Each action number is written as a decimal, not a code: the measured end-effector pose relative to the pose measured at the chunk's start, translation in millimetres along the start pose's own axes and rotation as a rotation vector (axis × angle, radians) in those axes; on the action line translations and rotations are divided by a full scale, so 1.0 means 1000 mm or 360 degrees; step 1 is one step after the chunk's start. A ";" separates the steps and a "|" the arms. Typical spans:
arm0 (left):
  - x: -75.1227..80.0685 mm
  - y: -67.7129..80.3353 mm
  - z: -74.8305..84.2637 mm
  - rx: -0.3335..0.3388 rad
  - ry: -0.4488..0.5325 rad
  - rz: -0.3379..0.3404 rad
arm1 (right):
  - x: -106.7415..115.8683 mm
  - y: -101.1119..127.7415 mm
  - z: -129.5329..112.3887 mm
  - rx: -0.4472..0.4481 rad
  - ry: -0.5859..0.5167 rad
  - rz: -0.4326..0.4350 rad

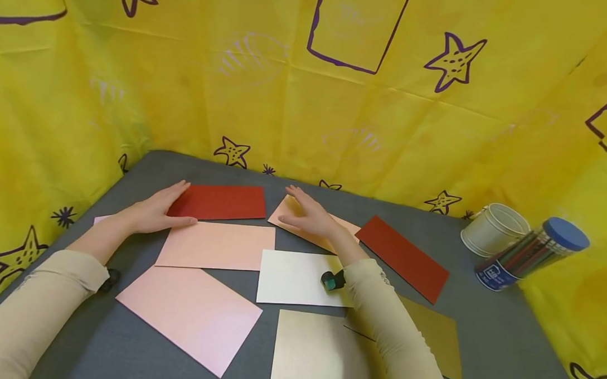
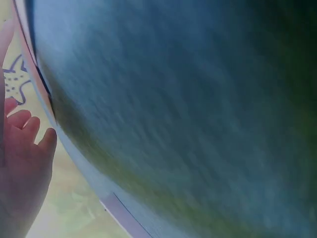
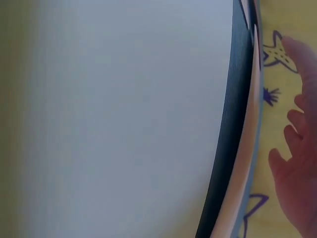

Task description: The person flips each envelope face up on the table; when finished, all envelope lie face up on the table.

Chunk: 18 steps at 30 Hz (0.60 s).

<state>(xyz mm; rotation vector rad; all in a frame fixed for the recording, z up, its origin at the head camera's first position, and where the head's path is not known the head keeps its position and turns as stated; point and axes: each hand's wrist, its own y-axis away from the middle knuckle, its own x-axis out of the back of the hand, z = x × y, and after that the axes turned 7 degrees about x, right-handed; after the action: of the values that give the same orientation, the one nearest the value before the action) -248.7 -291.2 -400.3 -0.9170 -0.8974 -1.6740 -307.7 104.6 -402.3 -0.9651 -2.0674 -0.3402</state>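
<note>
The left hand (image 1: 154, 212) lay flat, fingers straight, on a dark red card (image 1: 220, 202) at eleven o'clock; the right hand (image 1: 312, 215), fingers relaxed, pressed a peach card (image 1: 287, 211) at twelve.

Sheets of card lie spread flat on the worktop (image 1: 499, 330). The left hand (image 1: 154, 212) rests on the card at 11 o'clock (image 1: 223, 202); the right hand (image 1: 312, 216) rests on the card at 12 o'clock (image 1: 290, 211). At 3 o'clock, a pencil tube (image 1: 529, 255) lies just right of a cup (image 1: 494, 229).
</note>
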 end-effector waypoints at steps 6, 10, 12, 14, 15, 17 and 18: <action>0.001 0.001 -0.009 0.0021 -0.0062 -0.0038 | -0.012 -0.021 -0.009 0.0038 0.0028 -0.0116; 0.001 0.002 -0.011 0.0024 -0.0084 -0.0042 | -0.016 -0.030 -0.012 0.0084 0.0031 -0.0176; 0.001 0.003 -0.012 0.0032 -0.0089 -0.0038 | -0.019 -0.034 -0.013 0.0096 0.0021 -0.0203; 0.001 0.003 -0.011 0.0039 -0.0092 -0.0035 | -0.020 -0.036 -0.015 0.0093 0.0015 -0.0220; 0.001 0.003 -0.011 0.0039 -0.0093 -0.0034 | -0.021 -0.038 -0.015 0.0085 0.0016 -0.0228; 0.001 0.003 -0.011 0.0042 -0.0092 -0.0032 | -0.024 -0.040 -0.016 0.0063 0.0018 -0.0241; 0.001 0.003 -0.011 0.0040 -0.0091 -0.0031 | -0.024 -0.041 -0.015 0.0044 0.0025 -0.0246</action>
<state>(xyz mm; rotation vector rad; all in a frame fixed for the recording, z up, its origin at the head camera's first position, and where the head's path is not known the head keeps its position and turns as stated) -247.9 -301.8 -404.0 -0.9457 -0.9667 -1.6564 -319.8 56.4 -407.6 -0.7857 -2.1318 -0.3968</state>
